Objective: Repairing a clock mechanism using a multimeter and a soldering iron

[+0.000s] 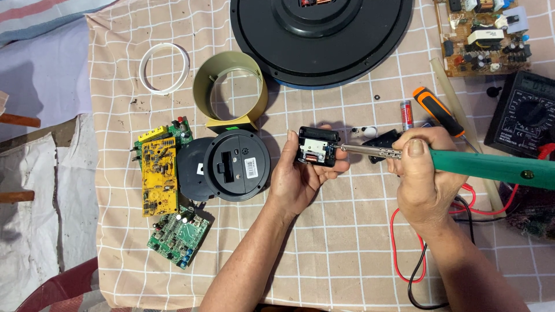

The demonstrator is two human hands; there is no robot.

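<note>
On the checked beige cloth (347, 242), a thin white plastic ring (165, 68) lies at far left, beside an olive metal band (230, 86) bent into a cylinder. Below them sit a yellow circuit board (159, 176), a green one (178, 237) and a round black plastic housing (237, 164). The left hand (300, 173) curls its fingers around a small black boxy module (317, 147), copper coil showing. The right hand (425, 173) is closed tight on a green-handled soldering iron (491, 167), whose metal tip seems to touch the module's edge. A black multimeter (523, 115) rests at right.
</note>
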